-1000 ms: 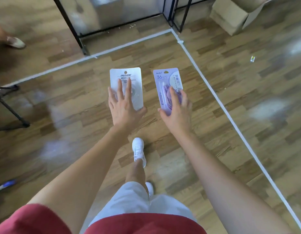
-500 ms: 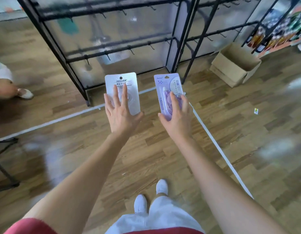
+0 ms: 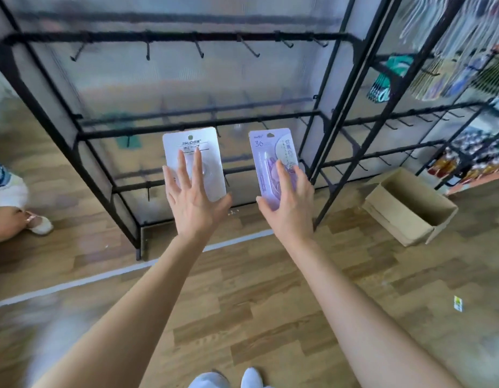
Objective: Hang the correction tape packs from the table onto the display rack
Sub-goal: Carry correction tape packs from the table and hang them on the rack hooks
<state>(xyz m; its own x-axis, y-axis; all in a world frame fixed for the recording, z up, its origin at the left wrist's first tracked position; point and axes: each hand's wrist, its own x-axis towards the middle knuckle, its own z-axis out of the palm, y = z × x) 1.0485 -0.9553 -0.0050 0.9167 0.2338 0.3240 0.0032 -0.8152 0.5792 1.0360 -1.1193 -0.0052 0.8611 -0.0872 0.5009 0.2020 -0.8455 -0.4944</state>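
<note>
**Two packs held up at the rack**

Our left hand (image 3: 196, 203) pinches the white correction tape pack (image 3: 206, 147), fingers flat on its face. Our right hand (image 3: 290, 208) pinches the purple correction tape pack (image 3: 266, 152) likewise. Both stand upright, apart, before the black display rack (image 3: 186, 37).

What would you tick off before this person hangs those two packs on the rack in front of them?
1. Left hand grips the white pack: ok.
2. Right hand grips the purple pack: ok.
3. Both packs upright, hang holes at the top: ok.
4. Bare hooks free on the display rack: ok.
5. Packs hung on hooks: not ok, both are in the hands.
6. Which hook each pack is aimed at: cannot tell.
</note>
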